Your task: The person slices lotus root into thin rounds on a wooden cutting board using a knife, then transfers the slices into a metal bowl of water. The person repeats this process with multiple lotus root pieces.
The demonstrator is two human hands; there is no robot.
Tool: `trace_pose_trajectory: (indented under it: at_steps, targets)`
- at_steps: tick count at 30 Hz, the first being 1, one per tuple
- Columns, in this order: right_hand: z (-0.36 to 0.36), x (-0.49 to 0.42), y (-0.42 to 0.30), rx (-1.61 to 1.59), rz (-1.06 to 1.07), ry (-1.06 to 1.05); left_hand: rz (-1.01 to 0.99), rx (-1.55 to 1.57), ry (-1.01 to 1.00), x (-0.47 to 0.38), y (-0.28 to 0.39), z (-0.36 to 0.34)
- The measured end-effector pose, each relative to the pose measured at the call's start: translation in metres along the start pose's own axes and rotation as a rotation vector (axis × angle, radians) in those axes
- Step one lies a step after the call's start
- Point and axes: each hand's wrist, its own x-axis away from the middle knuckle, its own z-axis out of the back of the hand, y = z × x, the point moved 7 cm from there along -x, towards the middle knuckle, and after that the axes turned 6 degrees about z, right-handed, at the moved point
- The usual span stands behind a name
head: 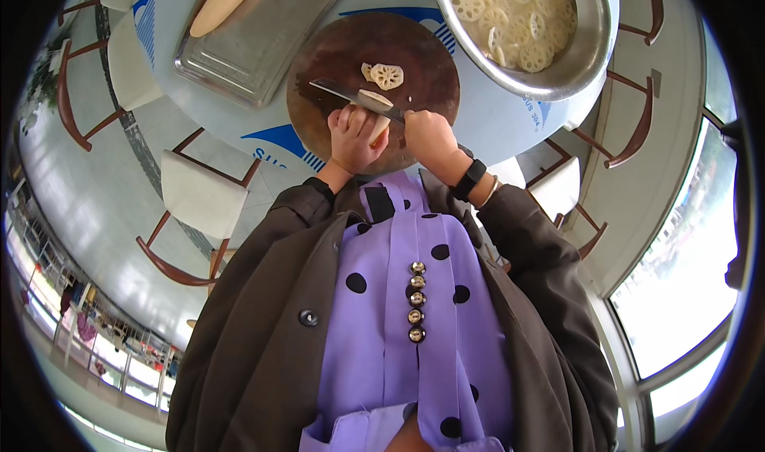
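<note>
On a round wooden chopping board (323, 51) my left hand (355, 138) grips a peeled lotus root (379, 128), fingers curled over its top. My right hand (431, 141) holds a kitchen knife (340, 91) by its handle, which is mostly hidden in the fist. The blade lies across the root near its far end, pointing left. A thin piece of root (375, 98) shows just beyond the blade. Farther up the board lie a few cut lotus root slices (387, 76), with holes showing in their faces.
A metal tray (233, 75) at the upper left bears another peeled lotus root (222, 3). At the upper right, a steel basin (588, 72) contains many lotus slices (520, 21) in cloudy liquid. Chairs (203, 195) stand around the light blue table (496, 117).
</note>
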Motion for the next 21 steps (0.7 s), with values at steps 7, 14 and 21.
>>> trace_pose_trajectory:
  at_steps: [7, 14, 21]
  targets:
    - [-0.026, -0.023, 0.02, -0.019, 0.01, 0.065, -0.023, -0.012, 0.018, 0.005, -0.007, -0.005]
    - [-0.003, -0.023, 0.042, -0.254, -0.014, 0.2, -0.022, 0.009, -0.033, 0.009, -0.009, -0.003]
    - [0.031, 0.031, -0.002, -0.196, -0.028, 0.133, -0.019, 0.012, -0.018, 0.009, -0.006, -0.003]
